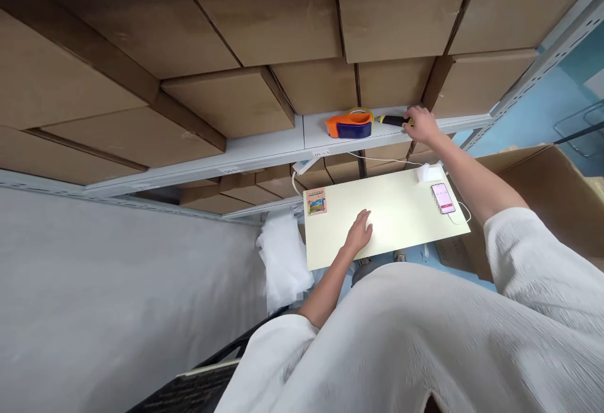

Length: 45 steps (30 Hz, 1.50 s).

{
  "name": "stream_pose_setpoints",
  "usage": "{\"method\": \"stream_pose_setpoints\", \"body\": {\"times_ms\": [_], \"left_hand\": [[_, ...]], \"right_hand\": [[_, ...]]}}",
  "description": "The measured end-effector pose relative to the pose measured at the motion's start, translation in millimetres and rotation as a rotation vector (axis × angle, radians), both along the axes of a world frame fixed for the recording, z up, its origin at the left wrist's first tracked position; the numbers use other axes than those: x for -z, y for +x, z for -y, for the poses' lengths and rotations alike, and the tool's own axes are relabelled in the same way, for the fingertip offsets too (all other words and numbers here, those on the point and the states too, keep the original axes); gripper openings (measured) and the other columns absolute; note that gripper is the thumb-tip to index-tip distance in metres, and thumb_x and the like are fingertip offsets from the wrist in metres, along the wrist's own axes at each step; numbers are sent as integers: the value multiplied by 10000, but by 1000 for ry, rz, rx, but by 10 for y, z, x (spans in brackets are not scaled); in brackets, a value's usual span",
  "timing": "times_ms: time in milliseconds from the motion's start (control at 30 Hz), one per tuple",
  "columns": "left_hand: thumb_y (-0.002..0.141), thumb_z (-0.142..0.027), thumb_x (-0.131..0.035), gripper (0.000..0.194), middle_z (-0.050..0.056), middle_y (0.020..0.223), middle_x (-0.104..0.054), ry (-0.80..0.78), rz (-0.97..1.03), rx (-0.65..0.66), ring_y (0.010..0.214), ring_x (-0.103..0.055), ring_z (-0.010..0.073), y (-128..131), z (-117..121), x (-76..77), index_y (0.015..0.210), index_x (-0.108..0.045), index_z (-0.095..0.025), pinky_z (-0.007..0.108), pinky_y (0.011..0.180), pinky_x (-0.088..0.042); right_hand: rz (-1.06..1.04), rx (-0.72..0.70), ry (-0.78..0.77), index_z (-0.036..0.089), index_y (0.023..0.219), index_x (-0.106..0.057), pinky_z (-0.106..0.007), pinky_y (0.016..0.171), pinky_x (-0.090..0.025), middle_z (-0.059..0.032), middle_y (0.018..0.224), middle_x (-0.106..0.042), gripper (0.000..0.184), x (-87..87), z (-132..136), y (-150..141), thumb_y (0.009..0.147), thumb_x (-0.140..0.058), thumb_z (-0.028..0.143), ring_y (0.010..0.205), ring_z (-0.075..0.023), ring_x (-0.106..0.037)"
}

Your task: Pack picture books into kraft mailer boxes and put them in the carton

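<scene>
My right hand [421, 124] is at the shelf edge, its fingers closed on one end of a black-and-yellow utility knife [392, 120]. The knife lies along the shelf, and its far end is under my fingers. Left of it on the shelf sits an orange-and-blue tape dispenser [350, 125] with a roll of tape. My left hand [359, 231] rests on the pale tabletop [391, 211], fingers stretched out and nothing held. A small colourful picture card [316, 201] lies at the tabletop's left corner. Near its right end are a lit phone [443, 199] and a small white stack [429, 174].
Cardboard boxes [264, 10] fill the rack above and behind the shelf [264, 145]. A white power strip [304, 165] with cables hangs behind the tabletop. White plastic bags [285, 262] are at its left, and a large open carton [533, 192] stands at the right.
</scene>
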<state>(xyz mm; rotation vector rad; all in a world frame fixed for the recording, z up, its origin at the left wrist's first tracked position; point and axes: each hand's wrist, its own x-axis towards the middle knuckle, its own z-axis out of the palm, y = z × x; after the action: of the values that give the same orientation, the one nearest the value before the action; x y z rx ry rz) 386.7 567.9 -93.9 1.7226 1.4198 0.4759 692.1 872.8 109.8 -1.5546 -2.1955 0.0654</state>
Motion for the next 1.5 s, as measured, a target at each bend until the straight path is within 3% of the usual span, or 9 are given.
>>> {"method": "stream_pose_setpoints", "body": {"times_ms": [300,500,567,667,800,900,1000,1167,1500], "left_hand": [[1085,-263,-510,575,128,1808,-431,-47,-14,-87,1577,-558,291,313,193,45,1660,-531,-259,491,1299,-493],[1091,-248,-515,544,130,1797,-438,-59,27,-86,1424,-678,270,549,170,96,1633,-560,-268,480,1243,-544],[1084,-231,-514,535,140,1791,-439,-66,37,-92,1360,-713,260,610,159,124,1615,-574,-263,472,1213,-565],[1069,-215,-529,532,140,1777,-452,-91,41,-90,1332,-726,256,680,138,168,1594,-593,-272,456,1177,-587],[1057,-210,-537,533,144,1775,-451,-130,32,-74,1329,-723,255,748,114,206,1583,-602,-264,459,1174,-586],[1049,-204,-535,541,144,1773,-455,-141,17,-67,1317,-726,253,786,124,215,1583,-601,-259,470,1175,-588],[1050,-209,-535,537,144,1767,-465,-152,4,-62,1309,-730,252,809,162,225,1580,-604,-258,474,1170,-595],[1039,-209,-557,525,151,1736,-507,-164,-32,-63,1260,-745,250,804,260,251,1559,-626,-242,485,1176,-599],[1058,-213,-551,490,159,1735,-501,-187,-61,-72,1273,-754,252,687,367,205,1539,-642,-237,473,1179,-602]], "right_hand": [[-43,-110,-41,198,1073,-696,-542,1039,-490,-152,1062,-759,269,86,-198,81,1038,-650,460,1095,-364,-641],[-87,-46,-47,178,1133,-686,-478,1043,-473,-142,1139,-759,212,147,186,299,1039,-614,353,1120,-324,-645],[-147,35,-44,219,1151,-681,-479,1002,-505,-125,1160,-764,222,291,539,455,968,-675,346,1115,-346,-653],[-243,204,-127,247,1119,-669,-440,937,-536,-100,1160,-773,211,683,1230,688,939,-665,356,1063,-323,-681],[-246,486,-503,259,975,-649,-370,813,-528,-74,1039,-790,133,1385,2093,897,878,-700,333,948,-290,-712],[-180,592,-730,250,971,-664,-351,778,-514,-82,992,-793,104,1825,2484,989,877,-687,287,949,-292,-729],[-131,600,-810,229,1074,-683,-353,786,-525,-108,1061,-790,168,2103,2643,1060,917,-659,284,981,-298,-739],[-20,495,-774,191,1314,-656,-421,884,-559,-206,1268,-734,346,2348,2632,1127,985,-616,288,1136,-357,-697],[137,362,-827,159,1512,-586,-548,1027,-529,-287,1430,-612,511,2505,2630,1092,1012,-509,228,1311,-430,-587]]}}
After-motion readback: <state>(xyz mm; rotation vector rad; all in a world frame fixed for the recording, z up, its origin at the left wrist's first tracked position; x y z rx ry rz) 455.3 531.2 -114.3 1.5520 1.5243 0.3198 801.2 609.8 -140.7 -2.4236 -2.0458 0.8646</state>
